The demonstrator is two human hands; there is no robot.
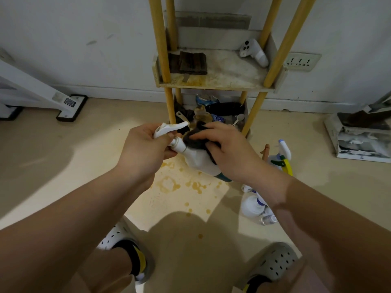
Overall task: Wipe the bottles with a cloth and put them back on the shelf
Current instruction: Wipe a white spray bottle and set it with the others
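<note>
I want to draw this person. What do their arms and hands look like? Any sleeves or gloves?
No sleeves show: the left arm and right arm are bare right to the picture's edge. The left hand and right hand have no gloves. I see no watch, bracelet or ring.

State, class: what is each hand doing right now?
Left hand: closed around the top of the white plastic spray bottle.
Right hand: closed, holding the dark grey cloth against that bottle.
</note>
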